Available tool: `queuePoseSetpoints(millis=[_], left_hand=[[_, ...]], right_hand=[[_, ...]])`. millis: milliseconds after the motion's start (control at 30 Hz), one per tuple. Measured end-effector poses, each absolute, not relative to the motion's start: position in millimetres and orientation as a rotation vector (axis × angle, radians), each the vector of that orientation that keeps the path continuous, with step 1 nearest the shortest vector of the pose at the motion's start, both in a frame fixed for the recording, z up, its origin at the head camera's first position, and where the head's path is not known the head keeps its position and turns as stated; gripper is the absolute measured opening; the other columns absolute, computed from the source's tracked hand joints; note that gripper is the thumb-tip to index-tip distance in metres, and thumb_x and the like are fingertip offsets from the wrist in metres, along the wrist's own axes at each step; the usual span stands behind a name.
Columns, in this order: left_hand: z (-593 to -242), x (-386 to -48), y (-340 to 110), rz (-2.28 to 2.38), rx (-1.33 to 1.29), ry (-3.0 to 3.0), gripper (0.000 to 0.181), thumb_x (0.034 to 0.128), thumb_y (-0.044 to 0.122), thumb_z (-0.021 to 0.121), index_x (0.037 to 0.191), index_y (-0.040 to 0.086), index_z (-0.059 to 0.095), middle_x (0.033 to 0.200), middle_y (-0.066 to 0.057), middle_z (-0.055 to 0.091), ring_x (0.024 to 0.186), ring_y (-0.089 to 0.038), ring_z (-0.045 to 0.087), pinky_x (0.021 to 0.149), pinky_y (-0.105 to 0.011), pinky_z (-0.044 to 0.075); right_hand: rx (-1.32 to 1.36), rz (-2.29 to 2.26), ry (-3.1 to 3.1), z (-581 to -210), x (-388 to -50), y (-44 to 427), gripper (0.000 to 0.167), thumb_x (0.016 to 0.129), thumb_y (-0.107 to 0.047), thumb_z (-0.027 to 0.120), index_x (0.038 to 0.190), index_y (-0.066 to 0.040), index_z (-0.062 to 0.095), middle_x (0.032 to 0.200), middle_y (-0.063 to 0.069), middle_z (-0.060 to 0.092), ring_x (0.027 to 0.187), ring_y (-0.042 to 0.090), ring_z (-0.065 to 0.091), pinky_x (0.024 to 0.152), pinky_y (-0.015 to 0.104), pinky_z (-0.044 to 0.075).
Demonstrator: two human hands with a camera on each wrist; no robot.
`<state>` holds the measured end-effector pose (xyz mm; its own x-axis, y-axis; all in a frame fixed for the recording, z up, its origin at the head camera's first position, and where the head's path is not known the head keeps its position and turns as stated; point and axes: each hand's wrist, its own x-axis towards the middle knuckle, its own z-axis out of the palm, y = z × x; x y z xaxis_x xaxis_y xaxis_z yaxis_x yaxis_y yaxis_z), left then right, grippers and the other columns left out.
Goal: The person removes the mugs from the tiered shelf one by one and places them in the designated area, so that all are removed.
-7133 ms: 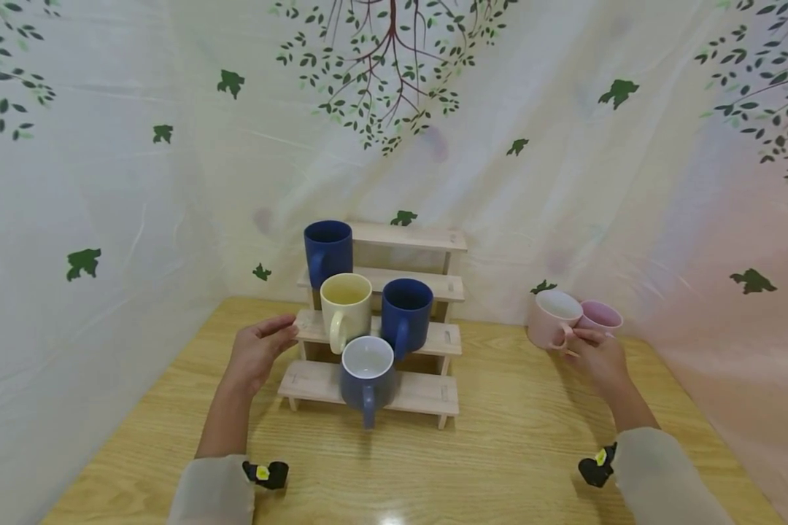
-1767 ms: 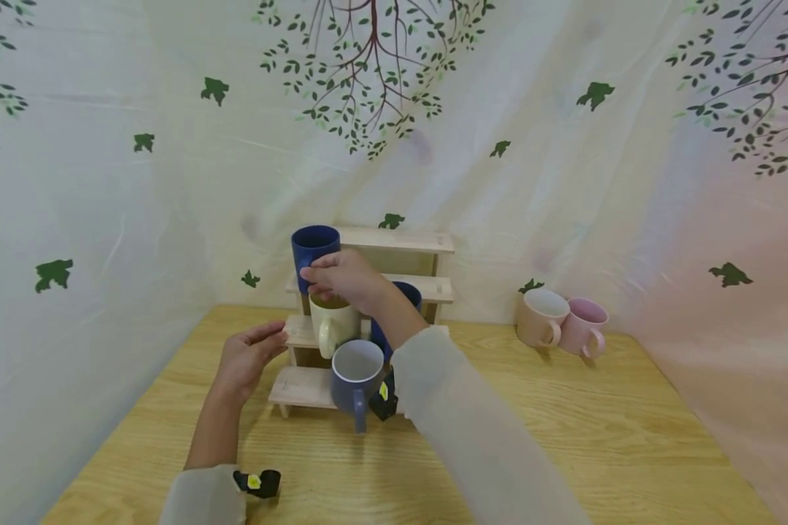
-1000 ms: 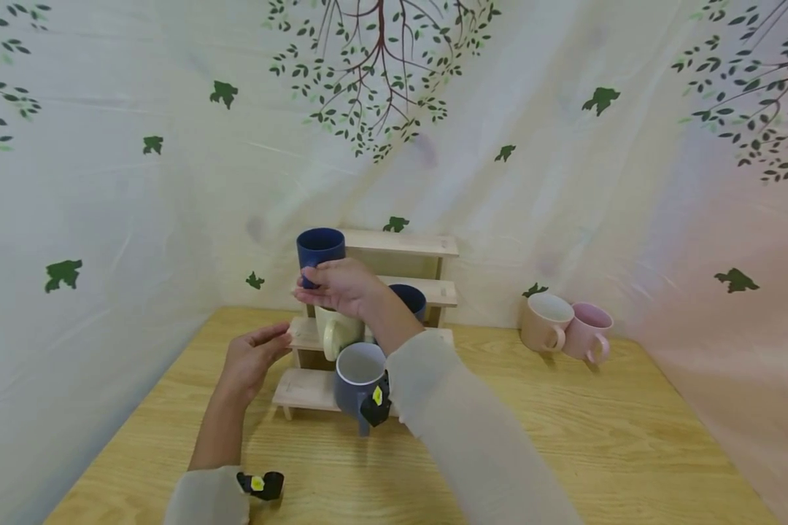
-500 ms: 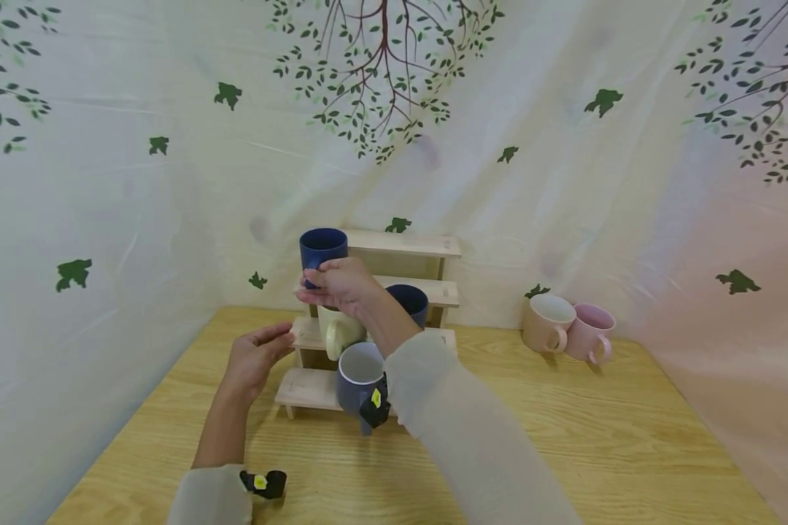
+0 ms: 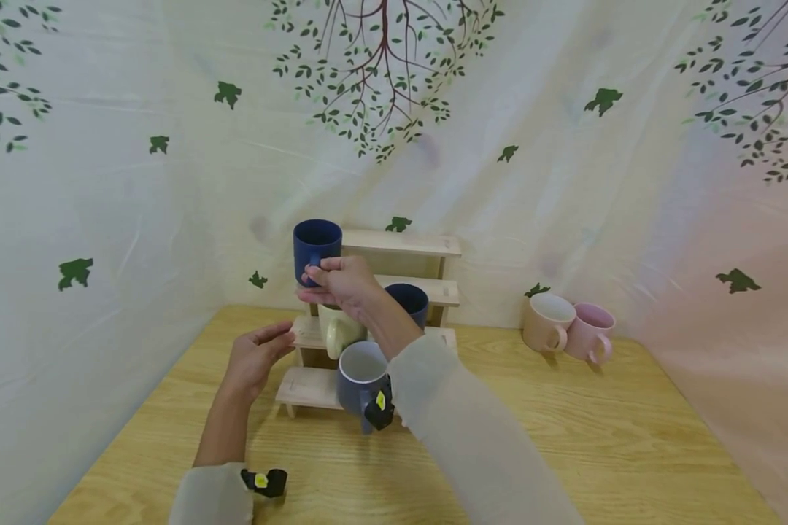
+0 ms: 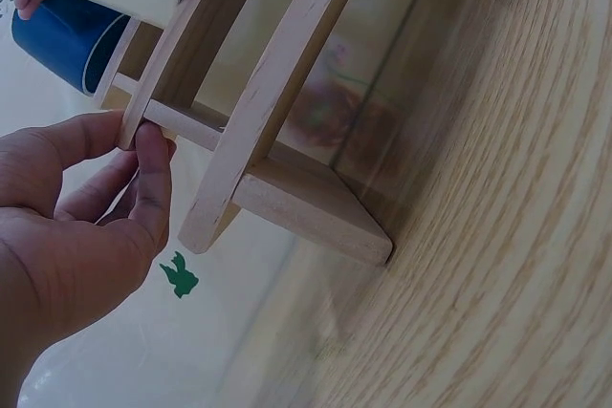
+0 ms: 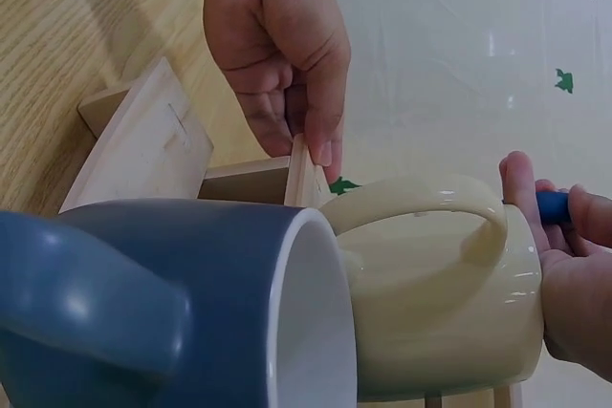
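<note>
A four-step wooden display stand (image 5: 400,242) holds several mugs. My left hand (image 5: 252,361) pinches the left end of its second step between thumb and fingers, close up in the left wrist view (image 6: 81,226). My right hand (image 5: 348,284) grips the handle of a dark blue mug (image 5: 315,237) at the upper left; its base is partly hidden by my fingers. Below that hand, a cream mug (image 5: 338,334) and another dark blue mug (image 5: 410,300) share the second step. On the lowest step sits a grey-blue mug (image 5: 353,383), large in the right wrist view (image 7: 191,303).
At the back right of the wooden table (image 5: 630,430), a pale pink mug (image 5: 542,327) stands touching a darker pink mug (image 5: 584,337). A printed white cloth (image 5: 190,219) hangs behind and at the sides. My right sleeve (image 5: 473,430) crosses in front of the stand.
My right hand has gone from the pale pink mug to the upper-left dark blue mug and gripped its handle. Lately that mug has shifted slightly up and left. My left hand stays put.
</note>
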<state>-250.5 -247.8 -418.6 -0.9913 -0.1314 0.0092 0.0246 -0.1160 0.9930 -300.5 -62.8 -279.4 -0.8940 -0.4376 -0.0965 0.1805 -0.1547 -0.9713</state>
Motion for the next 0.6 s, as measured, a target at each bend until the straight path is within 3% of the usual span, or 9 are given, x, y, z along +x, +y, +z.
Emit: queuePoseSetpoints(millis=[133,367,600], left_hand=[[-417.7,-250.4,-248.2,-2.266,0.136,-2.016,0.047,0.1034,0.009,0.062,0.144,-0.01,0.049,0.145,-0.023,0.05,0.103,-0.007,0.067,0.099,-0.022,0.055],[-419.7,-250.2,-248.8,-2.262,0.134,-2.005,0.046,0.1029,0.008,0.063,0.143,-0.011,0.05,0.139,-0.019,0.057,0.101,-0.007,0.067,0.097,-0.022,0.056],[-421.5,-252.7,-248.0,-2.249,0.113,-1.993,0.044,0.1023,0.006,0.063,0.14,-0.014,0.052,0.125,-0.008,0.064,0.099,-0.007,0.068,0.096,-0.023,0.057]], right_hand=[[-0.318,-2.089,1.76,-277.9,-299.0,-62.9,0.033,0.102,-0.004,0.061,0.133,0.008,0.061,0.121,0.025,0.069,0.103,0.039,0.072,0.079,0.036,0.065],[-0.406,-2.057,1.807,-272.7,-294.2,-56.4,0.031,0.104,-0.006,0.057,0.131,0.009,0.061,0.129,0.028,0.064,0.111,0.043,0.068,0.082,0.036,0.065],[-0.489,-2.084,1.832,-260.5,-292.1,-47.0,0.03,0.103,-0.005,0.058,0.128,0.011,0.062,0.112,0.018,0.071,0.107,0.041,0.07,0.085,0.037,0.064]])
